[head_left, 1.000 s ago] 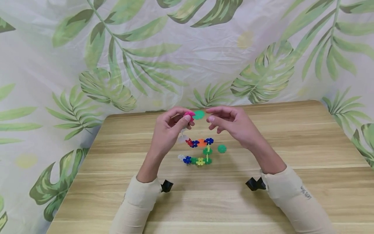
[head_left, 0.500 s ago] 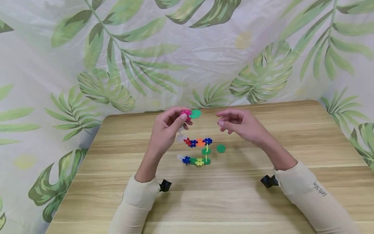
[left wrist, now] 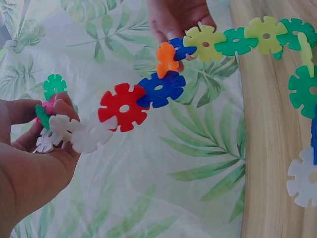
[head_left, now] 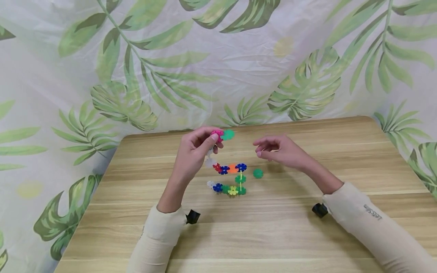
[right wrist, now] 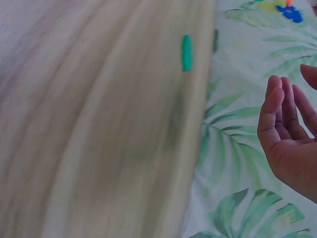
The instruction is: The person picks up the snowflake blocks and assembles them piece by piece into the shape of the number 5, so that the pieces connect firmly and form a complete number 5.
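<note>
My left hand (head_left: 194, 156) pinches a pink snowflake disc (head_left: 217, 135) between thumb and fingers, above the table's far part. A green disc (head_left: 228, 134) is joined to its right side. From this grip a chain of slotted plastic discs bends downward; white discs (left wrist: 92, 136) lead to a red disc (left wrist: 124, 108), then blue, orange, yellow and green ones. A white disc (left wrist: 303, 177) ends the chain. To the right, my right hand (head_left: 281, 152) hovers with loosely bent fingers, holding nothing. In the right wrist view its fingers (right wrist: 269, 116) are apart from any disc.
One loose green disc (head_left: 258, 173) lies on the wooden table (head_left: 273, 235), right of the chain and below my right hand. Behind the table's far edge hangs a leaf-patterned cloth (head_left: 239, 68). Small black wrist devices (head_left: 193, 217) show at both sleeves.
My right hand has drawn away to the right from the green disc joined to the pink one, then dropped slightly. My left hand has shifted a little left, still pinching the pink disc.
</note>
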Action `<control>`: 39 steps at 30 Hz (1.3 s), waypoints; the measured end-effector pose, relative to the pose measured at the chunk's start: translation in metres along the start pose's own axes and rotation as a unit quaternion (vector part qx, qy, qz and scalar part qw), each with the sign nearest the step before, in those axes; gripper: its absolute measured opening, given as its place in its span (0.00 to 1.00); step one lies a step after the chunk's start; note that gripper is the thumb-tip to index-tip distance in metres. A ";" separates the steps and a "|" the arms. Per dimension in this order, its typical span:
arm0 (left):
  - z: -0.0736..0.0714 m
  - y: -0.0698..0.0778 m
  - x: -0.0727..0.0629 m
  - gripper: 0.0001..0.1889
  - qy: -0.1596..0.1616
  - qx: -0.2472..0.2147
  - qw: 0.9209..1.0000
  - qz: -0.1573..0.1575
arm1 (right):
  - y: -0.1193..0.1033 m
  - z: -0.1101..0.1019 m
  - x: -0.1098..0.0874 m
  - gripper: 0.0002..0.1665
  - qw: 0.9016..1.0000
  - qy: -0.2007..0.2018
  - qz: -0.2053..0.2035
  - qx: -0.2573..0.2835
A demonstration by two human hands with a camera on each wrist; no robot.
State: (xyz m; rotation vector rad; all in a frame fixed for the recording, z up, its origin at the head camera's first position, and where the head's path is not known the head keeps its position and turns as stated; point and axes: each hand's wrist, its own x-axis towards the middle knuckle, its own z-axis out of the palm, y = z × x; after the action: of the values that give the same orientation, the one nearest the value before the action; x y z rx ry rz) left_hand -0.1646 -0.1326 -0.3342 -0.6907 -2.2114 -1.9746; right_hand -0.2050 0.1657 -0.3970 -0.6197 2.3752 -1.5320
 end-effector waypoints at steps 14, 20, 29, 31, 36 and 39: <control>-0.001 -0.002 -0.001 0.09 0.008 0.014 1.000 0.001 | 0.029 0.007 0.008 0.21 0.996 -0.062 -0.007 -0.066; -0.002 -0.002 -0.001 0.10 0.009 0.012 1.000 -0.005 | 0.032 0.010 0.008 0.22 0.993 -0.094 -0.001 -0.067; -0.003 -0.001 -0.001 0.10 0.007 0.011 1.000 0.004 | 0.043 0.011 0.008 0.25 0.990 -0.114 0.008 -0.083; -0.003 -0.001 -0.001 0.10 0.008 0.013 1.000 0.003 | 0.046 0.011 0.007 0.25 0.989 -0.119 0.007 -0.085; -0.003 0.000 -0.001 0.10 0.008 0.014 1.000 0.000 | 0.050 0.011 0.005 0.26 0.988 -0.127 0.000 -0.091; -0.003 0.000 -0.001 0.10 0.008 0.012 1.000 0.001 | 0.049 0.011 0.006 0.24 0.986 -0.132 -0.007 -0.097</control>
State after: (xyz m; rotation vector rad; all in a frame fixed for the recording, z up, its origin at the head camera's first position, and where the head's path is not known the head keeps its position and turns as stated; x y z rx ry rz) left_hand -0.1639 -0.1358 -0.3341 -0.6731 -2.2205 -1.9427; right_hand -0.2156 0.1714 -0.4462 -0.8270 2.3326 -1.1475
